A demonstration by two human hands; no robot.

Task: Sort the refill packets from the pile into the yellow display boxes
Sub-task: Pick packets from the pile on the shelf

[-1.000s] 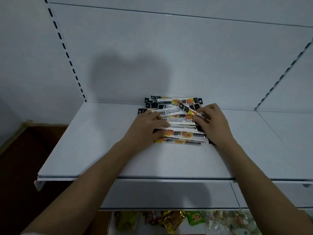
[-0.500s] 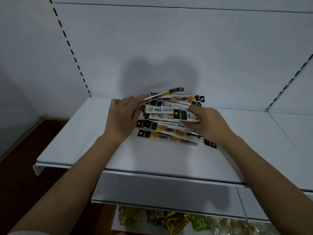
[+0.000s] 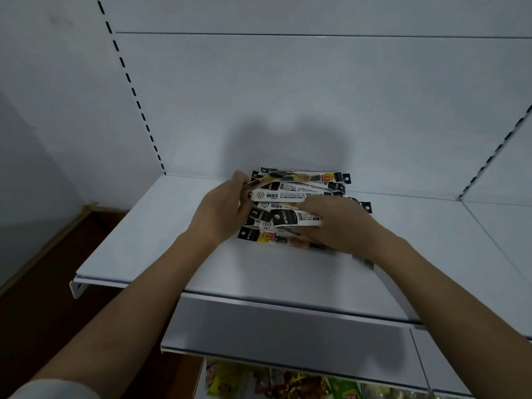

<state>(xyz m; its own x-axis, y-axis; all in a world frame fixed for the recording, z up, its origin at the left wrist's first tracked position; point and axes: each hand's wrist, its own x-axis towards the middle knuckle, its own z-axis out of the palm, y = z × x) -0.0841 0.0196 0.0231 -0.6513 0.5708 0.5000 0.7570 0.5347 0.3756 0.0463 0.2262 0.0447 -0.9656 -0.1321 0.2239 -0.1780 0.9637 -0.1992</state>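
One white shelf [image 3: 149, 240], bare toward its front lip and both sides. One pile of refill packets [image 3: 296, 197] sits mid-shelf, near the back. Two hands: left hand [image 3: 221, 211] fingers grasping the pile's left ends, right hand [image 3: 342, 226] fingers clasping one packet [image 3: 293, 218].

Pile of refill packets [image 3: 299, 208] sits mid-frame, slightly right of centre, on a white surface. Long narrow sachets, black ends with hang holes, white barcode panels, some yellow-orange print. Stacked loosely, mostly running left-right, some skewed. Top packet [image 3: 296, 218] black-and-white, tilted, lifted off the stack at lower right. Rearmost packet [image 3: 305, 177] lies along the pile's upper edge. Right part hidden.
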